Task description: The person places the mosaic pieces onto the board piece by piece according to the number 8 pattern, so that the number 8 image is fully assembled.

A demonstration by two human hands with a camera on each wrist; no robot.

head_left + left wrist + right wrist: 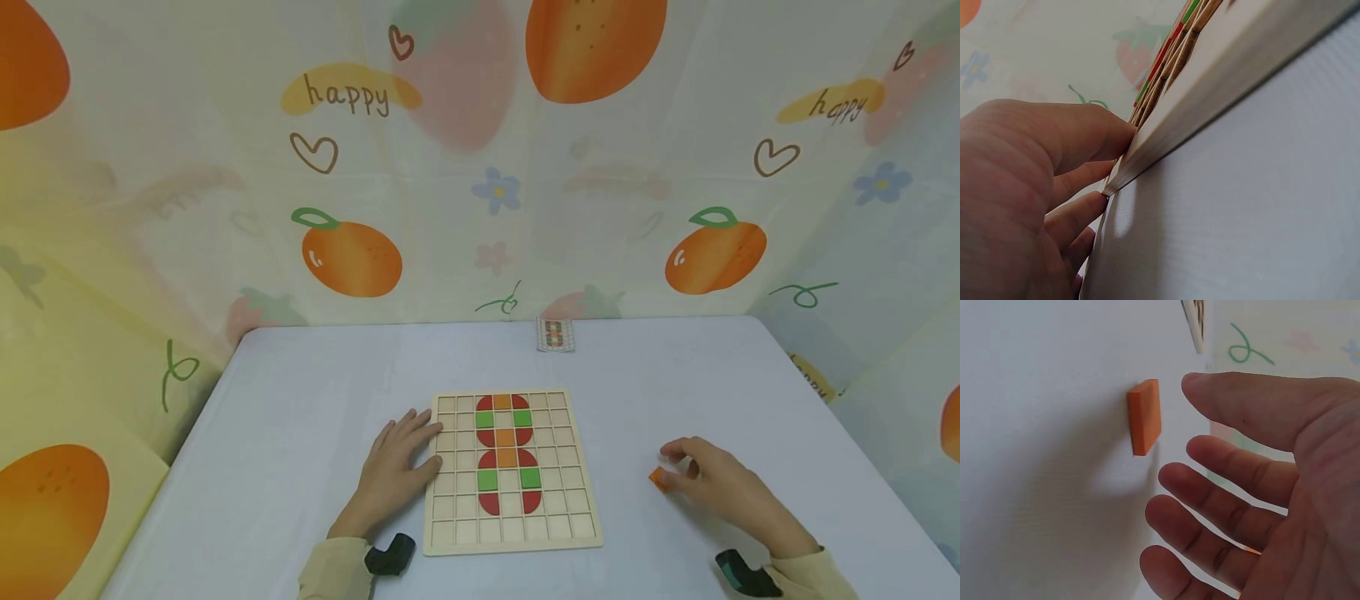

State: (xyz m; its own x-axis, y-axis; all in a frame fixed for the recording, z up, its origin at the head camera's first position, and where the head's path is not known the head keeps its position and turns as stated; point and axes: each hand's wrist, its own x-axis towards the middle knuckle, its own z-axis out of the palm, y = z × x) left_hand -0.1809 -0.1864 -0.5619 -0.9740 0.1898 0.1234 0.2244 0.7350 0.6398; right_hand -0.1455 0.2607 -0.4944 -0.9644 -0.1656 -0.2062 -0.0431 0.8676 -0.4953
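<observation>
A wooden grid board (465,533) lies on the white table, holding red rounded pieces (489,503), green squares (487,480) and orange squares (507,457) in its middle columns. My left hand (399,467) touches the board's left edge with thumb and fingertips, fingers mostly straight; the left wrist view shows this contact at the board's side (1210,94). To the right of the board, a loose orange square tile (1145,417) is on the table. Close by it is my right hand (708,482); in the right wrist view its thumb and fingers are spread, apart from the tile.
A small stack of cards (555,335) with a printed pattern lies at the table's back edge, beyond the board. Printed cloth (450,208) with fruit drawings hangs behind the table and along its sides. Black wrist straps (390,556) sit at both sleeves.
</observation>
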